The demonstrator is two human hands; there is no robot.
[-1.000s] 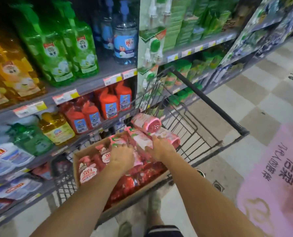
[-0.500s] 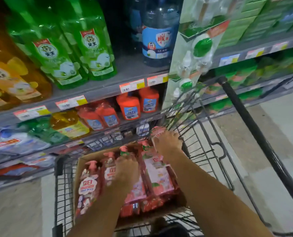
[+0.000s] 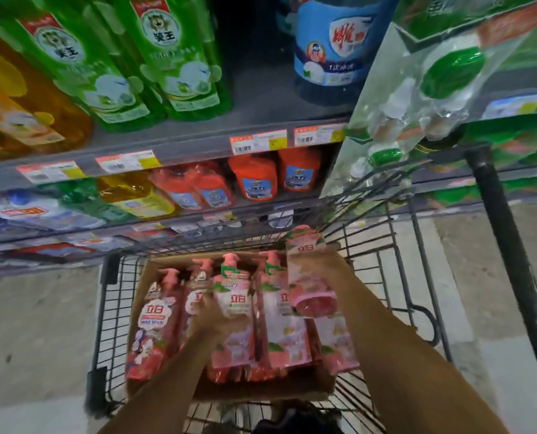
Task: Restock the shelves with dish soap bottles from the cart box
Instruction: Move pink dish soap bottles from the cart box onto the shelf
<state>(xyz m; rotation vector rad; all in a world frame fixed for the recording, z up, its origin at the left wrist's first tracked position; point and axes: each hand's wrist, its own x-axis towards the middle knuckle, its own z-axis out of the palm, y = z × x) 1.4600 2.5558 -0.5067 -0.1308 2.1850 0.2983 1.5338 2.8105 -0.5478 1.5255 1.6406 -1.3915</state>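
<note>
Change: since half a second ago the right hand (image 3: 329,277) has lifted a pink dish soap bottle (image 3: 307,274) clear of the box; the left hand (image 3: 209,321) has shifted onto a middle bottle.
Right hand: centre right of the frame, wrapped around the raised bottle, whose base faces the camera and whose top tilts toward the shelves.
Left hand: lower centre, closed on the side of a bottle (image 3: 232,311) lying in the box; blurred, so how firm the grip is cannot be told.
Box: cardboard box (image 3: 320,386) in the wire cart (image 3: 417,270), lower centre, with pink pump bottles laid side by side, pumps toward the shelves.
Shelves: upper half of the frame; green bottles (image 3: 163,57) upper left, blue bottle (image 3: 333,48) upper centre, orange-red bottles (image 3: 254,180) on the shelf below.
Cart handle: black bar (image 3: 505,220) at right.
</note>
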